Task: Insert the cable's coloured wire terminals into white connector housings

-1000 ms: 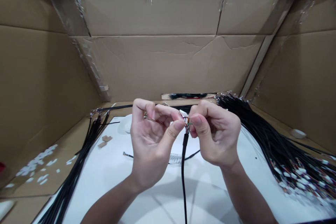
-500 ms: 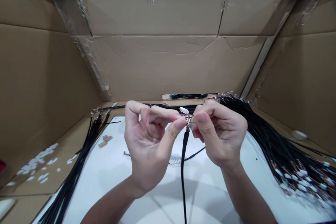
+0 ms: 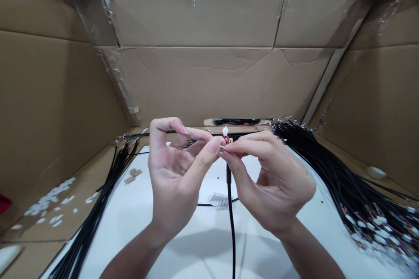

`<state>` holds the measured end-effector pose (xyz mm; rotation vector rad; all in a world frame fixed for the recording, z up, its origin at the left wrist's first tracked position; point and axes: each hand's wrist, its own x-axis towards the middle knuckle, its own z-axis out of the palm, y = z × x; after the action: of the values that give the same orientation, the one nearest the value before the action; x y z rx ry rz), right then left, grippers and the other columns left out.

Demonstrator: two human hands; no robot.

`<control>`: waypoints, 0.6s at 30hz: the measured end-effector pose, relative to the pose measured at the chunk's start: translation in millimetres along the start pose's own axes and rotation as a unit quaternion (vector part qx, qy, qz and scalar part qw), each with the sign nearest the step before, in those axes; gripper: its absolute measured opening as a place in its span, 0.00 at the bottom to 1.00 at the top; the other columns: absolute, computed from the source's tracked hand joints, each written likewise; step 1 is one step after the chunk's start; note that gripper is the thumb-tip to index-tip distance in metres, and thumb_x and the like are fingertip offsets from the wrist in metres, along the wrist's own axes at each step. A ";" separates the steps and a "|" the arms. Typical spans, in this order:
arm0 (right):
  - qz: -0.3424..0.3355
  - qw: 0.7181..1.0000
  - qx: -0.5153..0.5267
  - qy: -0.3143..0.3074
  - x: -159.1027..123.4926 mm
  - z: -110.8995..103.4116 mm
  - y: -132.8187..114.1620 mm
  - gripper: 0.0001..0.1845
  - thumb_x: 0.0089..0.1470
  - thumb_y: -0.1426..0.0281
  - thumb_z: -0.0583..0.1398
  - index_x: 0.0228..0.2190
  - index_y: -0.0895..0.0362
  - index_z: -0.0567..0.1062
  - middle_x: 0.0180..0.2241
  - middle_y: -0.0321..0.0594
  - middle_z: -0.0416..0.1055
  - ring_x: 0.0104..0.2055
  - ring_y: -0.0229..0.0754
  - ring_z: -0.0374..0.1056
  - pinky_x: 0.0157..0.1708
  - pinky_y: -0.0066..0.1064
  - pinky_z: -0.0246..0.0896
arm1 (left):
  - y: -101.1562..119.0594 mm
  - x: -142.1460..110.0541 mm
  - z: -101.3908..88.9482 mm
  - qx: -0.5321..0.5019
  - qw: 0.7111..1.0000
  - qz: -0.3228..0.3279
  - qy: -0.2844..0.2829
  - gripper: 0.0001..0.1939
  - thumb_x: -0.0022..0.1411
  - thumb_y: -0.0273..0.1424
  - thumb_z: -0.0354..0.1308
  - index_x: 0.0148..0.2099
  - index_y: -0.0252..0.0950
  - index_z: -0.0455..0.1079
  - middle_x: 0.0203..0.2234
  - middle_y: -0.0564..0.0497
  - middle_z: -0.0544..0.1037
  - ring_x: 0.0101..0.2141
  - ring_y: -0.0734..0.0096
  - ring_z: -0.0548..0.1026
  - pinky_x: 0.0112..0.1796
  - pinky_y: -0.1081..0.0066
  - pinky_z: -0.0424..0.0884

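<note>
The black cable [image 3: 231, 209] hangs upright between both hands above the white tabletop [image 3: 193, 244], its coloured wires [image 3: 227, 140] and white connector [image 3: 225, 131] at the top. The left hand [image 3: 175, 178] pinches the wires between thumb and forefinger; the right hand [image 3: 273, 178] pinches them too (which strand, fingertips hide). An uneven tug could pull a wire from the connector, or a loose pinch could let one slip. Beyond the cable lies a printed label [image 3: 218, 199], too small to read; no brand shows.
</note>
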<state>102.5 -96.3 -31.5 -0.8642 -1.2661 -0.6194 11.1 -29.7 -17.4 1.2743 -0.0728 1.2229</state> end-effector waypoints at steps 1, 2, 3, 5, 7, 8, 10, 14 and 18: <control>-0.005 1.000 -0.017 0.006 0.0 0.7 -0.2 0.15 0.48 0.89 0.61 0.34 0.60 0.77 0.30 0.41 0.74 0.31 0.38 0.70 0.28 0.29 0.69 | 0.3 0.0 -0.5 -0.002 1.000 -0.004 -0.001 0.17 0.59 0.18 0.61 0.40 0.42 0.59 0.29 0.58 0.77 0.32 0.80 0.79 0.34 0.83 0.78; -0.012 0.999 -0.037 0.012 0.0 1.2 -0.4 0.15 0.48 0.89 0.61 0.34 0.60 0.77 0.30 0.41 0.74 0.31 0.38 0.70 0.29 0.29 0.70 | 0.7 -0.1 -0.8 -0.004 1.000 -0.007 -0.001 0.16 0.59 0.18 0.61 0.41 0.43 0.60 0.29 0.58 0.77 0.33 0.79 0.79 0.34 0.82 0.78; -0.021 0.998 -0.058 0.018 0.0 1.7 -0.6 0.15 0.47 0.89 0.62 0.33 0.60 0.78 0.30 0.42 0.74 0.31 0.38 0.71 0.28 0.28 0.70 | 1.1 -0.3 -1.0 -0.005 1.000 -0.009 -0.002 0.16 0.59 0.18 0.61 0.41 0.43 0.61 0.29 0.57 0.77 0.33 0.78 0.79 0.35 0.81 0.79; -0.046 0.994 -0.095 0.026 0.0 2.4 -1.4 0.13 0.47 0.88 0.63 0.32 0.61 0.79 0.29 0.44 0.74 0.31 0.37 0.71 0.29 0.27 0.71 | 1.9 -1.1 -1.0 -0.006 1.000 -0.007 -0.004 0.15 0.60 0.18 0.60 0.41 0.44 0.62 0.30 0.57 0.77 0.34 0.77 0.79 0.36 0.80 0.79; -0.065 0.990 -0.118 0.028 -0.2 2.9 -2.2 0.12 0.48 0.88 0.64 0.32 0.63 0.79 0.29 0.45 0.75 0.31 0.36 0.72 0.31 0.25 0.72 | 2.9 -1.7 -0.9 -0.006 1.000 0.002 -0.006 0.14 0.60 0.19 0.59 0.41 0.43 0.64 0.30 0.56 0.77 0.34 0.77 0.79 0.36 0.79 0.80; -0.069 0.990 -0.123 0.028 -0.4 3.2 -2.7 0.12 0.48 0.88 0.63 0.32 0.63 0.79 0.30 0.45 0.75 0.32 0.36 0.72 0.32 0.24 0.72 | 3.5 -1.8 -1.1 -0.007 1.000 0.007 -0.008 0.13 0.61 0.19 0.59 0.41 0.43 0.64 0.30 0.55 0.78 0.34 0.77 0.79 0.37 0.78 0.80; -0.068 0.989 -0.131 0.027 -1.4 3.9 -3.5 0.12 0.49 0.88 0.63 0.33 0.62 0.79 0.30 0.45 0.76 0.32 0.36 0.73 0.33 0.24 0.73 | 4.9 -0.9 -2.5 -0.009 1.000 0.007 -0.011 0.10 0.62 0.21 0.58 0.41 0.42 0.66 0.30 0.54 0.78 0.34 0.75 0.79 0.37 0.76 0.80; -0.056 0.990 -0.127 0.021 -4.8 5.5 -3.8 0.12 0.51 0.88 0.61 0.35 0.63 0.77 0.32 0.48 0.77 0.35 0.38 0.74 0.36 0.27 0.74 | 7.3 3.2 -8.7 -0.014 0.999 -0.010 -0.027 0.06 0.64 0.25 0.57 0.42 0.41 0.67 0.30 0.51 0.79 0.36 0.72 0.80 0.38 0.72 0.81; -0.054 0.990 -0.126 0.018 -7.5 6.5 -1.2 0.12 0.51 0.88 0.61 0.36 0.64 0.76 0.32 0.49 0.75 0.36 0.39 0.72 0.35 0.28 0.72 | 8.0 4.8 -11.3 -0.003 0.999 -0.013 -0.032 0.06 0.64 0.24 0.56 0.43 0.40 0.67 0.28 0.50 0.79 0.37 0.68 0.80 0.40 0.67 0.82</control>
<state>96.3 -92.0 -38.0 -0.9918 -1.2233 -0.8918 1.2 -19.8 -13.1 1.3048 -0.1058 1.1594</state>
